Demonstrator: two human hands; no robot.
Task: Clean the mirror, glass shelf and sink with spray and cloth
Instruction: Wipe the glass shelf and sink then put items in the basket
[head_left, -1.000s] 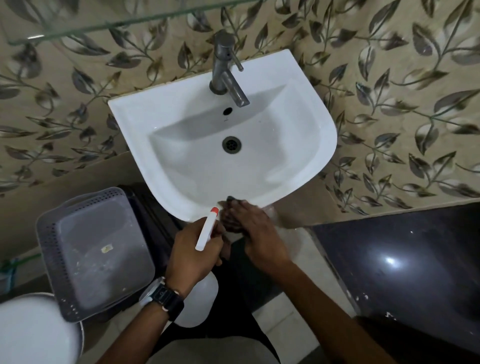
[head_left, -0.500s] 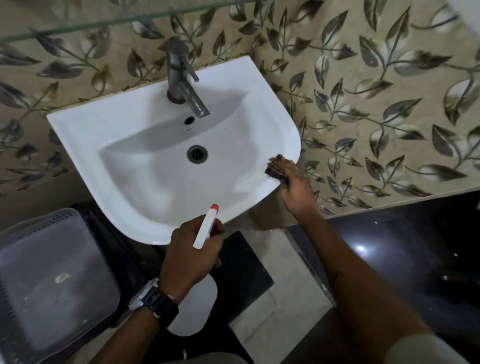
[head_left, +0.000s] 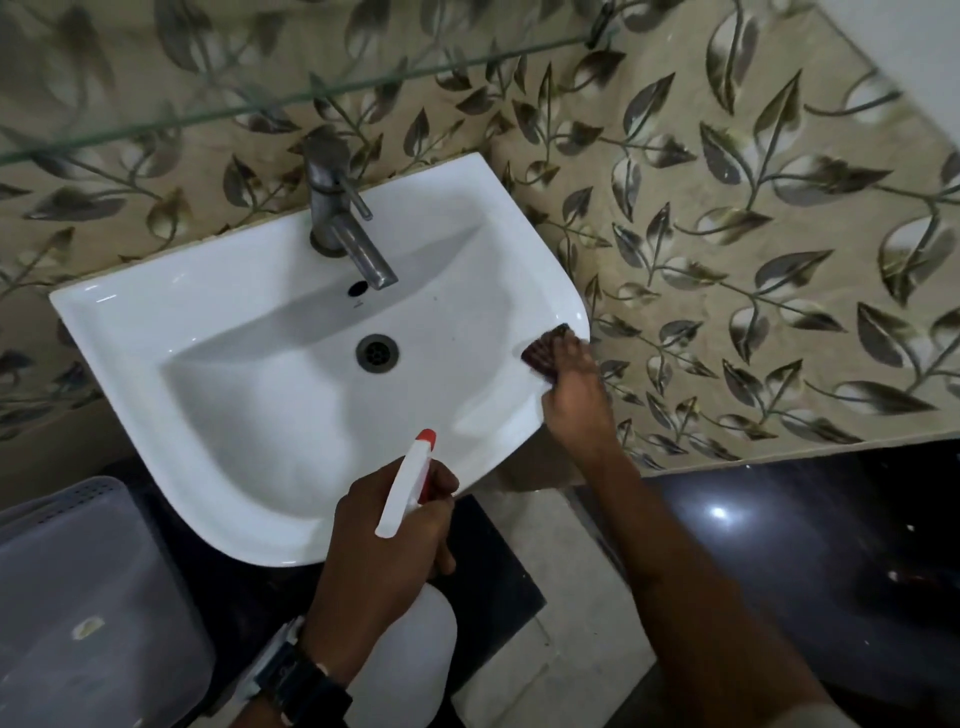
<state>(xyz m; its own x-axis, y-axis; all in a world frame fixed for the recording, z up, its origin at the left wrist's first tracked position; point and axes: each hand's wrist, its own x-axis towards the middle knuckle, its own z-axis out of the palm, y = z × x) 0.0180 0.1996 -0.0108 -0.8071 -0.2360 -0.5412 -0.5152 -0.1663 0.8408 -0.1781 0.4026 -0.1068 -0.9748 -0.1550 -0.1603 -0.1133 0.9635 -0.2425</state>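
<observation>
Pinching a small dark cloth (head_left: 543, 351), the right hand (head_left: 574, 400) should rub firmly along the white sink's (head_left: 483, 260) rim, while the left hand (head_left: 384, 545) grips a white spray bottle (head_left: 408, 488).

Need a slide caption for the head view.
Head view: right hand presses a dark cloth on the rim of the sink; left hand grips the spray bottle.

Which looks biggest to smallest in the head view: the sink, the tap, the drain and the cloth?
1. sink
2. tap
3. drain and cloth look about alike; the right hand hides part of the cloth.
</observation>
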